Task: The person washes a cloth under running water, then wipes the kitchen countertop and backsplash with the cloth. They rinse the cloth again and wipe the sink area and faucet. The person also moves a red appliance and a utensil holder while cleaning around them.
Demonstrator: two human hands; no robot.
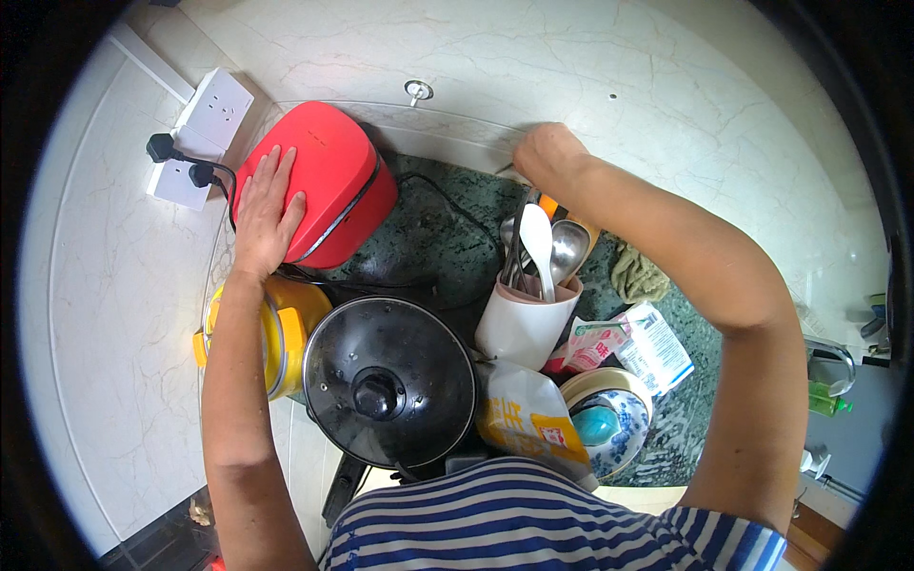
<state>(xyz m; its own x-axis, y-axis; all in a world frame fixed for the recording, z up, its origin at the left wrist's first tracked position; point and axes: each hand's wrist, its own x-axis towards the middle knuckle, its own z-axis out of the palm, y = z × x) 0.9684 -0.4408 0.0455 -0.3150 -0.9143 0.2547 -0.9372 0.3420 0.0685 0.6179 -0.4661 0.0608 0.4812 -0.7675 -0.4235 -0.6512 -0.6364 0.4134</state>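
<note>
My left hand lies flat with spread fingers on the lid of a red kitchen appliance, which stands tilted in view at the back left. My right hand is curled near the foot of the marble-patterned wall, behind a white utensil holder. A thin dark thing shows beside its fingers; what it holds, if anything, I cannot tell. The holder bears a white plastic spoon, a metal ladle and other utensils. Black cords run over the green stone counter between the appliance and the holder.
A black pan with a glass lid stands nearest my body, with a yellow pot to its left. A printed plastic bag, a blue-patterned bowl, packets and a green cloth lie rightward. Wall sockets hold plugs.
</note>
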